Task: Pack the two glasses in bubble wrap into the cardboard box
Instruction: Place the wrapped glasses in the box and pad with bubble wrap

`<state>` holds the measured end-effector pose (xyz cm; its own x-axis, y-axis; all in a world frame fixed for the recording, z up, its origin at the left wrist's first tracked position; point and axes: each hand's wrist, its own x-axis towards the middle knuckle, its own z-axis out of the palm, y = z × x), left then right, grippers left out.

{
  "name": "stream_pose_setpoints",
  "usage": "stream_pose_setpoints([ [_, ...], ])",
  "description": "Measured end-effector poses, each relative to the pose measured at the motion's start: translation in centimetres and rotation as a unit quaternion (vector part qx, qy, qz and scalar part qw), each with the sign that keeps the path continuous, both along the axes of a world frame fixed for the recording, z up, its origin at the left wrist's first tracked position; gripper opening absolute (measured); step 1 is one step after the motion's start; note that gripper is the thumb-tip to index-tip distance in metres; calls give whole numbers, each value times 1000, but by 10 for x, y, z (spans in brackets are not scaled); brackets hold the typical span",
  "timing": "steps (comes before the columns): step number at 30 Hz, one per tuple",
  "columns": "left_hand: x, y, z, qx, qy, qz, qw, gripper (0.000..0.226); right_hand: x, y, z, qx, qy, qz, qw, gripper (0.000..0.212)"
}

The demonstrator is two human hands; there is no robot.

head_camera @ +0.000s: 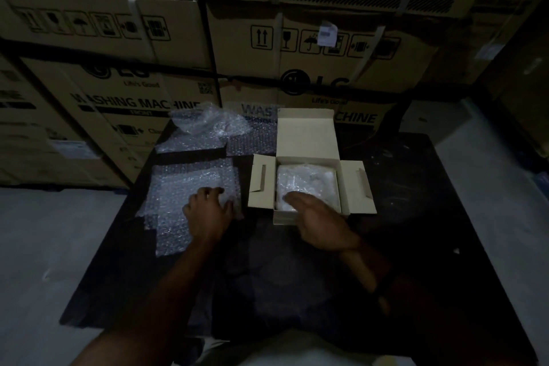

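A small cardboard box (309,137) stands open on the dark table, lid up at the back and side flaps spread. Inside it lies a bubble-wrapped bundle (306,180) that fills the box; the glasses themselves are hidden by the wrap. My right hand (315,214) reaches over the box's front edge, fingers straight, fingertips on the bundle. My left hand (209,211) rests with spread fingers on a flat sheet of bubble wrap (184,187) to the left of the box.
More bubble wrap, crumpled (208,120) and flat (252,140), lies at the back of the black table (416,217). Large washing-machine cartons (297,47) are stacked right behind the table. Pale floor shows on both sides.
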<state>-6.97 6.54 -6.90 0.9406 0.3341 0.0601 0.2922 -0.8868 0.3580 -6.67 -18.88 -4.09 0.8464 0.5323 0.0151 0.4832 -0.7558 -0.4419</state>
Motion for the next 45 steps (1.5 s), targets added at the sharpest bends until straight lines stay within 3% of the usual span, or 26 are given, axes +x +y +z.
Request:
stream_pose_setpoints([
  [3, -1, 19, -8, 44, 131, 10, 990, 56, -14, 26, -11, 18, -12, 36, 999, 61],
  [5, -3, 24, -11, 78, 174, -8, 982, 55, -18, 33, -22, 3, -10, 43, 999, 65],
  [11, -3, 36, -14, 102, 157, -50, 981, 27, -19, 38, -32, 8, 18, 13, 1000, 65],
  [14, -2, 43, -20, 69, 136, -55, 987, 45, -21, 42, -33, 24, 25, -12, 999, 62],
  [17, 2, 37, -23, 62, 181, -52, 980, 66, -25, 47, -33, 52, 45, -45, 997, 59],
  [22, 4, 35, -25, 64, 168, -51, 982, 53, -23, 49, -28, 114, 85, -89, 986, 52],
  [25, 4, 45, -19, 2, 151, -60, 987, 38, -23, 51, -27, 132, 98, -102, 981, 51],
  [30, 2, 60, -22, -249, 109, -33, 962, 22, -23, 52, -27, 127, 102, -109, 981, 52],
  [33, 2, 62, -21, -310, 77, -9, 947, 17, -23, 52, -27, 123, 107, -109, 980, 51],
  [39, 1, 69, -16, -342, -3, 36, 939, 24, -23, 53, -28, 142, 111, -117, 977, 48],
  [41, -2, 67, -2, -408, -64, 20, 910, 27, -21, 51, -28, 149, 109, -108, 977, 45],
  [42, -2, 67, 8, -471, -87, 18, 877, 27, -20, 49, -27, 154, 110, -108, 976, 44],
  [45, 5, 70, 36, -701, -91, -1, 707, 21, -17, 48, -17, 202, 157, -146, 956, 38],
])
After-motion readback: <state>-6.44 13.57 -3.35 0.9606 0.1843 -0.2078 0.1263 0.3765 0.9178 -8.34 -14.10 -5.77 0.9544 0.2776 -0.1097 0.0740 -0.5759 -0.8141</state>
